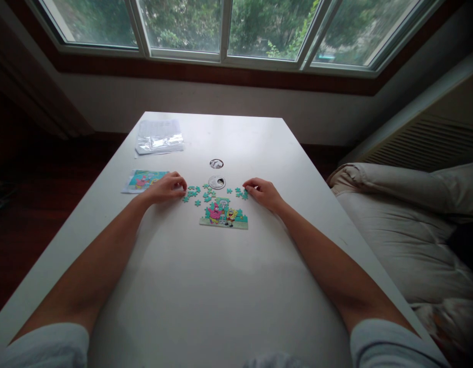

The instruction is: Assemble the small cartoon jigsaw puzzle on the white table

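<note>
A partly joined jigsaw puzzle (pixel 223 217) with cartoon figures lies flat on the white table, its upper edge uneven. Loose teal puzzle pieces (pixel 208 197) are scattered above and to the left of it. My left hand (pixel 167 188) rests at the left edge of these pieces, fingers curved, a gap showing between thumb and forefinger. My right hand (pixel 262 192) is at the right end of the loose pieces. Its thumb and forefinger come together at a puzzle piece (pixel 244 194), and the fingertips partly hide what they touch.
A printed picture sheet (pixel 142 180) lies partly behind my left hand. Two round items, a metallic disc (pixel 217 182) and a smaller one (pixel 216 163), lie beyond the pieces. Clear plastic packaging (pixel 160 137) sits at the table's far left. A cushioned seat (pixel 397 230) stands to the right.
</note>
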